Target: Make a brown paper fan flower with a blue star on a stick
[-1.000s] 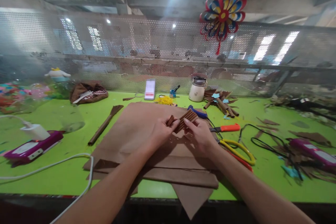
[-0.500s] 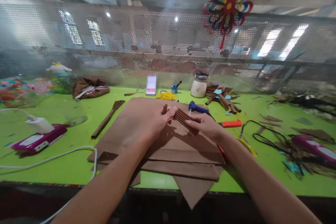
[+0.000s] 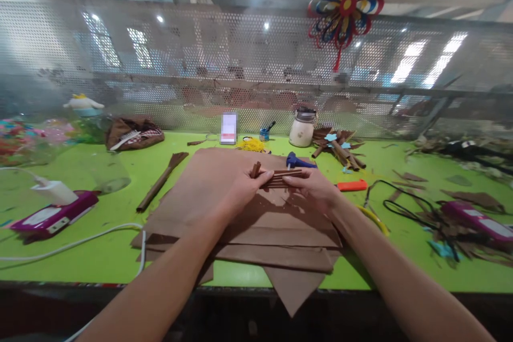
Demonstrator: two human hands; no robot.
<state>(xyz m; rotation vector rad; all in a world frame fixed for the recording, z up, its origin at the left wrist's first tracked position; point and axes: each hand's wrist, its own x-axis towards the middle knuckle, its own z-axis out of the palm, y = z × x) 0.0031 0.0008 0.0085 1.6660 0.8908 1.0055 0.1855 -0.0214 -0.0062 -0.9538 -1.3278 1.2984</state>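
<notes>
Above the brown paper sheets (image 3: 208, 187), both hands grip a ribbed strip of brown paper rolls (image 3: 279, 178) lying side by side. My left hand (image 3: 242, 192) is closed on its left end. A short brown paper roll (image 3: 255, 169) also sticks up from that hand. At the right end, my right hand (image 3: 318, 189) pinches the strip between thumb and fingers, which partly cover it. Just behind the right hand lies a blue glue gun (image 3: 297, 161) with a pale nozzle.
An orange-handled tool (image 3: 352, 185) and a black cable (image 3: 404, 211) lie at right. Brown rolls with blue scraps (image 3: 342, 152) are piled behind, near a white jar (image 3: 302, 131). A frayed brown roll (image 3: 162, 183) and a purple power strip (image 3: 56, 216) lie at left.
The ribbed strip has turned from slanting down to the right to nearly level. My right hand has come up slightly with its end. Both hands keep hold.
</notes>
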